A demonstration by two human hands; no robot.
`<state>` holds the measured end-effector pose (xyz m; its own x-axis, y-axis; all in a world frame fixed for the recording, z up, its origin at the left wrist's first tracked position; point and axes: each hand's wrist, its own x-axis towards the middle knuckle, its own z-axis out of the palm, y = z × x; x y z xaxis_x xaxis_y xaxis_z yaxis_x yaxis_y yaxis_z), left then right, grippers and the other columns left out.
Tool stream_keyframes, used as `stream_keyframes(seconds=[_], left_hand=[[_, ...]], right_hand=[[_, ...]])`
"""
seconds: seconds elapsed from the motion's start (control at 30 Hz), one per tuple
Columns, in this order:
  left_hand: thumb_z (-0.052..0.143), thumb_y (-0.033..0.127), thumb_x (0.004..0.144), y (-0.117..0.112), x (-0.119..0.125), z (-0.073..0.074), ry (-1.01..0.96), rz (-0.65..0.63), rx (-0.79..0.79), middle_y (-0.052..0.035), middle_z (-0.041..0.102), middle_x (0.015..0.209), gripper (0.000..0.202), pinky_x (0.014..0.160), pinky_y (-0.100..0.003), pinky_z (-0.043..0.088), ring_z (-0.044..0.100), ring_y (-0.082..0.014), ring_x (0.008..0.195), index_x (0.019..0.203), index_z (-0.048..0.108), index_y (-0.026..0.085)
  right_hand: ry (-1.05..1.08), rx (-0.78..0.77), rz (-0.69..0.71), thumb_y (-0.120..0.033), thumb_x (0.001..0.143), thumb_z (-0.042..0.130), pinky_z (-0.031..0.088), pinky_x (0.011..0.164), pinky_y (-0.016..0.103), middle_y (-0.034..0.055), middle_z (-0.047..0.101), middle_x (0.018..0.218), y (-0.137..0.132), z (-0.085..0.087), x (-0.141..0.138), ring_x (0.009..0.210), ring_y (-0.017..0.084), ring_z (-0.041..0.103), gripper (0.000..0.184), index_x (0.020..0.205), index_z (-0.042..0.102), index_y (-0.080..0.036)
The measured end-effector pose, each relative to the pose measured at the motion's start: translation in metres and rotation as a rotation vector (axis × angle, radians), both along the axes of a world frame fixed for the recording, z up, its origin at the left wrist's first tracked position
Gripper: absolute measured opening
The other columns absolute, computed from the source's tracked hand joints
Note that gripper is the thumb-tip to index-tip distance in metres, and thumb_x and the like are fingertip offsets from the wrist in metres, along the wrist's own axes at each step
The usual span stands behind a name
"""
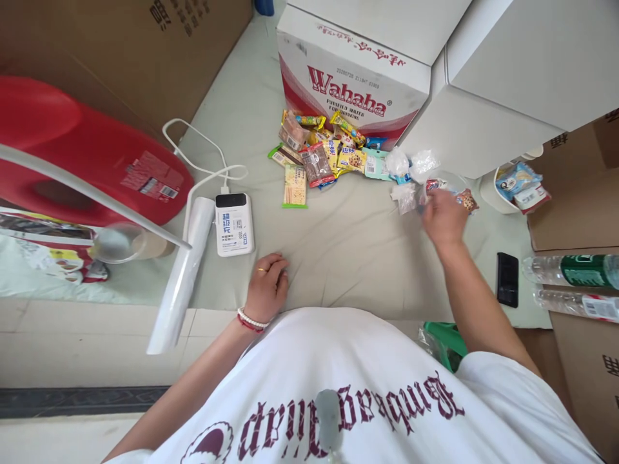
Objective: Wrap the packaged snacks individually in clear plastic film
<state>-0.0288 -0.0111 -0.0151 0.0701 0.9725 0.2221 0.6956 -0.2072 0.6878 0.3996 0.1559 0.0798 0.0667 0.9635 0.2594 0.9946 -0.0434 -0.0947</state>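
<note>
My left hand [267,288] rests on the cloth-covered table [333,258] near its front edge. Its fingers are curled in loosely, with nothing seen in them. My right hand [443,218] reaches to the far right, fingers drawn together beside a crumpled clear wrapper [405,196]. What they grip, if anything, is hidden. A small brown-and-red snack packet [467,201] lies just right of the fingers, and a clear plastic rim [452,180] shows behind. To the left is a heap of wrapped snacks, with a yellow-green biscuit packet [294,185] and a brown-red packet [316,164].
A Wahaba-style water carton [353,90] printed "Wahaha" backs the heap, beside white boxes [435,116]. Left stand a red jug [97,154], a power bank [235,225] with cable and a plastic roll [181,277]. Right are a white cup [493,191], phone [507,279] and bottles [575,270].
</note>
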Motion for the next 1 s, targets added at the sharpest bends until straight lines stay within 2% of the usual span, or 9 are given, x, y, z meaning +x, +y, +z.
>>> stream_keyframes(seconds=[0.07, 0.13, 0.27, 0.43, 0.5, 0.6, 0.73, 0.83, 1.0], left_hand=[[0.053, 0.019, 0.09, -0.002, 0.0, 0.003, -0.022, 0.0, -0.019, -0.0137, 0.063, 0.122, 0.024, 0.106, -0.05, 0.054, 0.063, -0.0303, 0.122, 0.108, 0.068, 0.02], [0.054, 0.02, 0.09, -0.006, 0.0, 0.009, -0.059, 0.013, -0.044, -0.013, 0.063, 0.12, 0.022, 0.105, -0.049, 0.054, 0.063, -0.0294, 0.12, 0.106, 0.069, 0.02], [0.058, 0.028, 0.093, -0.01, 0.007, 0.029, -0.244, 0.048, -0.127, -0.0107, 0.064, 0.114, 0.017, 0.093, -0.042, 0.058, 0.065, -0.0247, 0.109, 0.103, 0.07, 0.022], [0.069, 0.045, 0.088, 0.029, 0.056, 0.056, -0.785, -0.03, -0.505, -0.0025, 0.064, 0.077, 0.028, 0.059, -0.025, 0.05, 0.061, -0.0145, 0.07, 0.094, 0.068, 0.018], [0.073, 0.052, 0.084, 0.054, 0.083, 0.063, -0.906, -0.047, -0.624, 0.0016, 0.058, 0.067, 0.037, 0.052, -0.022, 0.043, 0.055, -0.0105, 0.059, 0.093, 0.067, 0.016], [0.08, 0.056, 0.074, 0.084, 0.119, 0.066, -0.991, -0.116, -0.72, 0.0018, 0.059, 0.071, 0.048, 0.047, -0.02, 0.038, 0.053, -0.0082, 0.057, 0.095, 0.067, 0.015], [0.087, 0.057, 0.065, 0.095, 0.144, 0.061, -1.02, -0.165, -0.728, 0.0036, 0.059, 0.067, 0.051, 0.047, -0.02, 0.036, 0.048, -0.0054, 0.051, 0.084, 0.065, 0.015], [0.087, 0.059, 0.064, 0.089, 0.145, 0.056, -1.011, -0.139, -0.693, 0.0044, 0.06, 0.063, 0.051, 0.049, -0.021, 0.038, 0.047, -0.0058, 0.049, 0.081, 0.067, 0.016], [0.084, 0.058, 0.071, 0.08, 0.136, 0.054, -0.936, -0.13, -0.61, 0.0021, 0.063, 0.063, 0.045, 0.055, -0.023, 0.042, 0.051, -0.0085, 0.054, 0.08, 0.07, 0.016]], right_hand=[[0.03, -0.163, -0.055, -0.032, 0.096, 0.056, 0.047, 0.089, 0.043, 0.0178, 0.064, 0.116, 0.002, -0.021, -0.03, 0.101, 0.03, 0.063, 0.036, 0.126, 0.062, -0.013], [0.093, -0.225, -0.125, -0.031, 0.094, 0.061, 0.047, 0.086, 0.042, 0.0191, 0.064, 0.115, 0.004, -0.039, -0.047, 0.096, 0.029, 0.063, 0.032, 0.119, 0.065, -0.011], [0.35, -0.032, -0.009, -0.022, 0.094, 0.048, 0.048, 0.088, 0.039, 0.0149, 0.064, 0.108, -0.016, -0.054, -0.058, 0.094, 0.023, 0.062, 0.023, 0.101, 0.068, -0.014], [0.618, 0.131, 0.242, -0.029, 0.095, 0.051, 0.053, 0.088, 0.039, 0.0108, 0.067, 0.104, -0.084, -0.053, -0.087, 0.097, 0.023, 0.064, 0.021, 0.102, 0.07, -0.022], [0.664, 0.122, 0.248, -0.029, 0.094, 0.055, 0.054, 0.09, 0.039, 0.0099, 0.069, 0.105, -0.108, -0.055, -0.1, 0.1, 0.023, 0.065, 0.019, 0.102, 0.072, -0.025], [0.721, 0.07, 0.224, -0.032, 0.094, 0.058, 0.054, 0.093, 0.041, 0.0082, 0.07, 0.108, -0.128, -0.058, -0.11, 0.102, 0.024, 0.065, 0.019, 0.101, 0.075, -0.029], [0.891, -0.069, 0.241, -0.037, 0.093, 0.063, 0.053, 0.096, 0.041, 0.0069, 0.07, 0.115, -0.137, -0.052, -0.106, 0.106, 0.025, 0.065, 0.018, 0.103, 0.077, -0.031], [1.09, -0.152, 0.218, -0.042, 0.093, 0.065, 0.053, 0.085, 0.038, 0.0066, 0.069, 0.117, -0.137, -0.042, -0.104, 0.095, 0.022, 0.064, 0.025, 0.112, 0.075, -0.03], [1.31, -0.263, 0.144, -0.048, 0.087, 0.074, 0.045, 0.066, 0.03, 0.0018, 0.068, 0.094, -0.12, -0.036, -0.12, 0.069, 0.015, 0.053, 0.024, 0.099, 0.073, -0.027]])
